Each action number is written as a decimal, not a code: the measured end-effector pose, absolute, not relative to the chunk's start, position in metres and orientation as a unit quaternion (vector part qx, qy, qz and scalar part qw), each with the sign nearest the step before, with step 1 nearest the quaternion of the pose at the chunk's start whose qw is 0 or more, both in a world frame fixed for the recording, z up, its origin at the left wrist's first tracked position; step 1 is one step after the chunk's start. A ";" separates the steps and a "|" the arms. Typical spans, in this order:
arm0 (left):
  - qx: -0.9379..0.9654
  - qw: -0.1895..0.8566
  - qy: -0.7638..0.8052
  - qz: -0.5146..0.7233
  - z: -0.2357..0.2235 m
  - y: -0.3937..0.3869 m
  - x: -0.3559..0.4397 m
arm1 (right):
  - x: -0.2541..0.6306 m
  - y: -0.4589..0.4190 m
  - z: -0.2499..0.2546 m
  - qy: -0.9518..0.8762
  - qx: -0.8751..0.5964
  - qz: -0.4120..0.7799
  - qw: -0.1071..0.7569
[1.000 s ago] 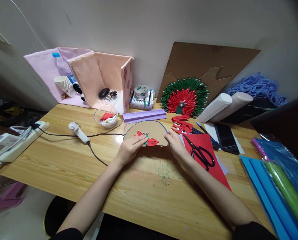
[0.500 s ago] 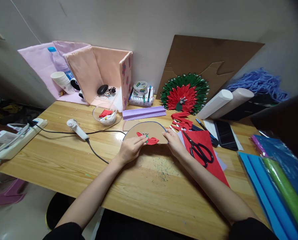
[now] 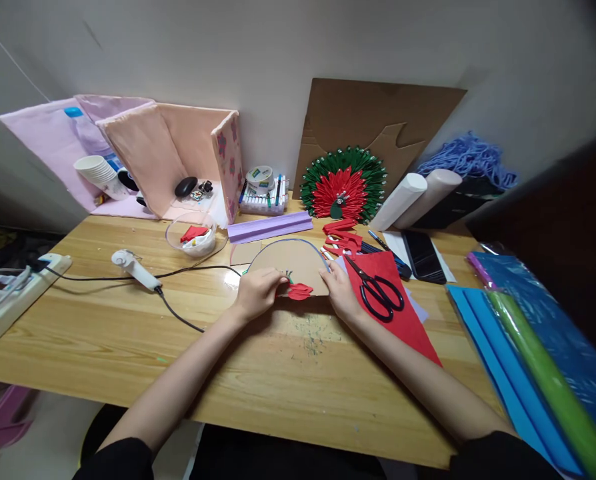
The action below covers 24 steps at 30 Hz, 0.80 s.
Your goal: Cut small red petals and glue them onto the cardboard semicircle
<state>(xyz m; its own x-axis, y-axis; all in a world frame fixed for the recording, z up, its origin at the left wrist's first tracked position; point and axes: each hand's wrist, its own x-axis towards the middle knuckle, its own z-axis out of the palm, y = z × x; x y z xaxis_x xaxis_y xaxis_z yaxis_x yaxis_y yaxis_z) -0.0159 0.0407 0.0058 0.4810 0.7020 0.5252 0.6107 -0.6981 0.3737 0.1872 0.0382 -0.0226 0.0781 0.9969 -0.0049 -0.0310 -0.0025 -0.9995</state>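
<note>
A cardboard piece (image 3: 298, 257) with a curved, blue-edged top is tilted up over the table in front of me. Folded red pieces (image 3: 301, 291) sit low on its face, beside a small green piece (image 3: 289, 277) with thin prongs on top. My left hand (image 3: 259, 292) is closed at the left of the green piece, its fingertips bunched together; what they pinch is hidden. With thumb and fingers, my right hand (image 3: 340, 287) grips the cardboard's right edge. Black-handled scissors (image 3: 381, 293) lie on a red sheet (image 3: 408, 327) by my right wrist.
A glue gun (image 3: 135, 270) with a black cord lies left. Behind are a clear bowl (image 3: 171, 240), a purple strip (image 3: 271, 227), a marker box (image 3: 264, 202) and a red-and-green peacock-like fan (image 3: 345, 187). A phone (image 3: 423, 257) and wrapped sheets (image 3: 523, 353) lie right.
My left fingers have curled into a pinch from lying flat over the red and green pieces. My right hand keeps its grip on the cardboard. The camera view has turned slightly right.
</note>
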 end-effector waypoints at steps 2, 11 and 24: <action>0.863 0.074 0.384 0.320 0.010 0.045 -0.013 | 0.189 0.037 -0.021 -0.463 -0.511 0.488 0.535; 0.806 0.241 0.446 0.304 0.011 0.058 -0.002 | 0.202 0.041 -0.025 -0.475 -0.523 0.458 0.540; 0.741 0.339 0.456 0.359 0.013 0.061 0.001 | 0.202 0.038 -0.018 -0.464 -0.510 0.467 0.553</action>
